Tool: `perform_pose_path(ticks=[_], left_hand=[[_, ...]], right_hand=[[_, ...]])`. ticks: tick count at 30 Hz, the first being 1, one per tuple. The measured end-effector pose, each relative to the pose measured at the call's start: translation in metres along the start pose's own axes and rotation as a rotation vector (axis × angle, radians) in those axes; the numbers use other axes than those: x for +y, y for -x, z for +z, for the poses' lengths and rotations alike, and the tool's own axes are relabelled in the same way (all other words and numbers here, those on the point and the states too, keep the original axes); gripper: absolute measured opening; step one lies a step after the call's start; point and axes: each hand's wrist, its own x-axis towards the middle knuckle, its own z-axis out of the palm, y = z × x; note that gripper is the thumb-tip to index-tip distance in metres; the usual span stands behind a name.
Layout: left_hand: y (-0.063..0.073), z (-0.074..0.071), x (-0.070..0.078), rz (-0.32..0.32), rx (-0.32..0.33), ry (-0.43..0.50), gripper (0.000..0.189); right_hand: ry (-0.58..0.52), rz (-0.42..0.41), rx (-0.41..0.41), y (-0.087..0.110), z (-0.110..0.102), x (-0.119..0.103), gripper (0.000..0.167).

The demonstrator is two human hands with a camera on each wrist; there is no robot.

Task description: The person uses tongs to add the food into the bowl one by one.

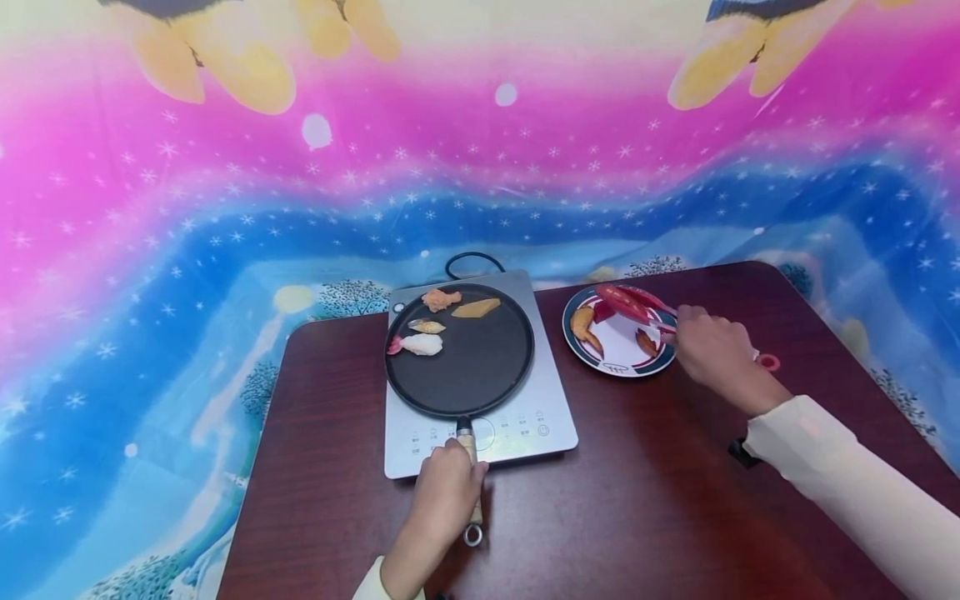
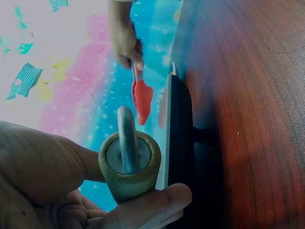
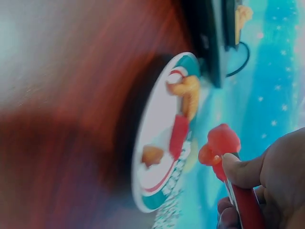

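In the head view my left hand (image 1: 447,487) grips the handle (image 1: 476,510) of a flat black pan (image 1: 468,379). On the pan's left and far side lie a white shrimp piece with a red tail (image 1: 422,344), a small shell-like piece (image 1: 427,327), an orange-pink lump (image 1: 441,299) and a flat tan slice (image 1: 476,308). My right hand (image 1: 708,346) holds red-tipped tongs (image 1: 624,303) above a plate (image 1: 618,346). On that plate are a chicken wing (image 1: 582,327), a red piece (image 3: 179,136) and a small brown piece (image 1: 647,342). Whether the tongs pinch anything, I cannot tell.
Under the pan is a silver induction cooker (image 1: 553,400), its black cord (image 1: 472,253) looping behind. Both cooker and plate stand on a dark red wooden table (image 1: 637,500). A printed cloth (image 1: 480,133) hangs just past the table's far edge.
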Motion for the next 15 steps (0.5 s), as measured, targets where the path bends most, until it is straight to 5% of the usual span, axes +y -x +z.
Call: perform_pose_path(ticks=[15], left_hand=[[0.0, 0.0, -0.001, -0.006, -0.01, -0.001, 0.03]], right_hand=[[0.0, -0.128, 0.148, -0.024, -0.028, -0.062, 0.034]])
